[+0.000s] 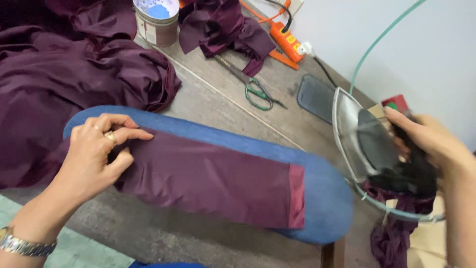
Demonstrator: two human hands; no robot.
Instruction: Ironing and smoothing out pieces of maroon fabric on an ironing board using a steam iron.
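Pressing down from the head camera's view, my left hand point(94, 154) rests on a plum-coloured sleeve point(208, 183) stretched over a blue padded sleeve board point(322, 193), the fingers curled together and pinching the cloth near the board's rounded far end; a ring shows on one finger and a metal wristwatch point(25, 243) on the wrist. The sleeve lies flat along the board, its lighter hemmed cuff point(296, 196) sitting just short of the board's near tip.

My right hand point(426, 149) grips the dark handle of an iron point(367, 144), fingers wrapped tight around it, the silver soleplate tilted up and facing left, held in the air to the right of the board and apart from the cloth. This part of the picture is blurred. A pale green hose point(382, 37) runs up from the iron toward the wall.

On the grey table point(218, 99) beyond the board lie green-handled scissors point(253, 87), a grey iron rest pad point(315, 97), an orange power strip point(286, 40) and a tin can point(156, 20). More plum fabric point(74, 64) is heaped at the left, touching the board's far end, and another bundle lies beside the can.
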